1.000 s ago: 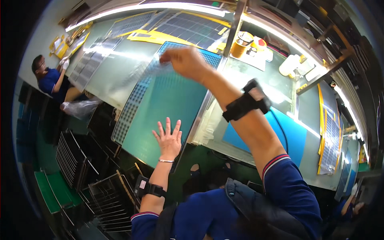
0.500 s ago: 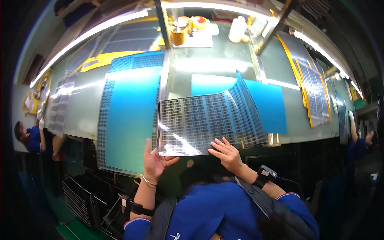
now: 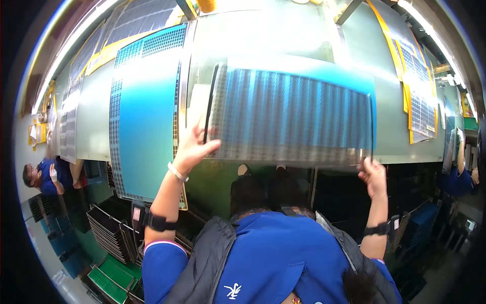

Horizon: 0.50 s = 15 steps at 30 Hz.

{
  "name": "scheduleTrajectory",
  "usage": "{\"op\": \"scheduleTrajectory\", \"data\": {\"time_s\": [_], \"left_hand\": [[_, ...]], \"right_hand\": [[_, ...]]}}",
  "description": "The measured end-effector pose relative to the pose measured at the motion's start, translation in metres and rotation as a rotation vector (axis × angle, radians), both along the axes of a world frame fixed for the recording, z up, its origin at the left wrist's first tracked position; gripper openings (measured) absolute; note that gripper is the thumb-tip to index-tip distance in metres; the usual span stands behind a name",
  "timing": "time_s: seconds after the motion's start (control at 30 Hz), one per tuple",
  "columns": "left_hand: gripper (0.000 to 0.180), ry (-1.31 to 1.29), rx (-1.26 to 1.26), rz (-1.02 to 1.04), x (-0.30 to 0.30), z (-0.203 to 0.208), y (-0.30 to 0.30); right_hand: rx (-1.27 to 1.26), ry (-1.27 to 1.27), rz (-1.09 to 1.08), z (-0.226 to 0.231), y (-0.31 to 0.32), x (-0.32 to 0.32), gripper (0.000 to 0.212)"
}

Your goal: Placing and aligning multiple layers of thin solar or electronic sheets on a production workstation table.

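Note:
A see-through film sheet point(image 3: 293, 116) with dark printed rows is held level over the workbench, blurred by motion. At its near left corner is my left hand point(image 3: 190, 152), thumb on the near edge and fingers partly hidden behind the sheet. My right hand point(image 3: 373, 177) pinches the near right corner. Under the film lies a plain blue sheet point(image 3: 349, 81), which shows through and past its far edge. To the left, a long blue panel point(image 3: 149, 111) with patterned borders juts over the bench's near edge.
Yellow-edged patterned panels point(image 3: 417, 86) lie on the right of the bench point(image 3: 392, 116), and more point(image 3: 126, 30) at the far left. Metal posts point(image 3: 349, 11) stand at the back. Below left is a rack of dark trays point(image 3: 106, 233). Co-workers point(image 3: 50, 177) are at both sides.
My right hand has moved from the film's near edge out to its right corner. The film, curled up at its right side before, is now spread flatter over the blue sheet. My view has tilted down.

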<state>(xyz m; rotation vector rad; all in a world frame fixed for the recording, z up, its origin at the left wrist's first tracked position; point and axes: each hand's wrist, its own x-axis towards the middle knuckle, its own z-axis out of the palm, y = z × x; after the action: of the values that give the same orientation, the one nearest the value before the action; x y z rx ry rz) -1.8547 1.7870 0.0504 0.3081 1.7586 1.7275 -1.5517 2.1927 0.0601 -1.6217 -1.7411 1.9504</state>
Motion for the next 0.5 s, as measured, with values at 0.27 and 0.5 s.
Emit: {"op": "scheduleTrajectory", "data": {"time_s": [0.27, 0.5], "left_hand": [[0.046, 0.716, -0.342, -0.312, -0.025, -0.037, 0.022], [0.061, 0.801, -0.468, -0.458, -0.027, -0.032, 0.021]], "right_hand": [[0.668, 0.129, 0.107, -0.043, 0.076, -0.034, 0.025], [0.683, 0.136, 0.024, -0.06, 0.079, -0.026, 0.022]]}}
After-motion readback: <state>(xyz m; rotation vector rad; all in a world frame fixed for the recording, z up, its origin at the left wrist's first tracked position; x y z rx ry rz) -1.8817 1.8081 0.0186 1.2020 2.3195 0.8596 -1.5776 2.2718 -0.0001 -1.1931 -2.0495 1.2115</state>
